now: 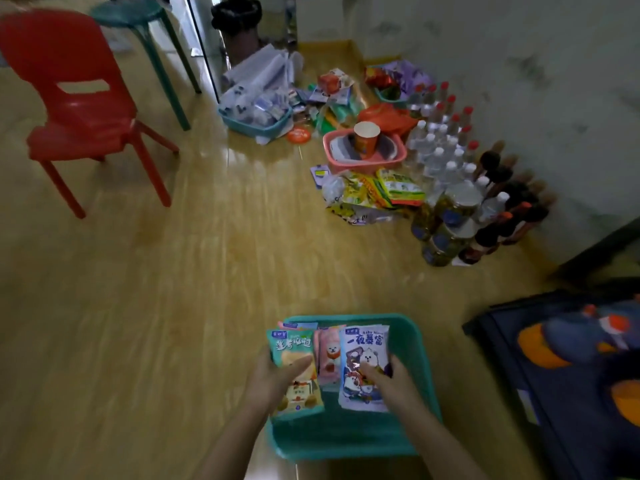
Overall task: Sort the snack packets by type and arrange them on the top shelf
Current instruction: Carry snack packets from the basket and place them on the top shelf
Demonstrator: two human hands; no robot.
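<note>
A teal basket (412,344) sits on the floor just below me. My left hand (273,379) grips a green snack packet (294,344) over the basket's left side. My right hand (388,382) grips a blue-and-white snack packet (363,344) with cartoon animals on it. Between the two lies a pink snack packet (327,355), partly covered by them. More packets show behind these at the basket's far rim. No shelf is in view.
Further off on the wooden floor lie yellow-green packets (381,190), a pink basket (363,161) holding a paper cup (366,138), a blue basket (256,124), and clear and dark bottles (460,174) along the wall. A red chair (76,98) and green stool (138,19) stand left.
</note>
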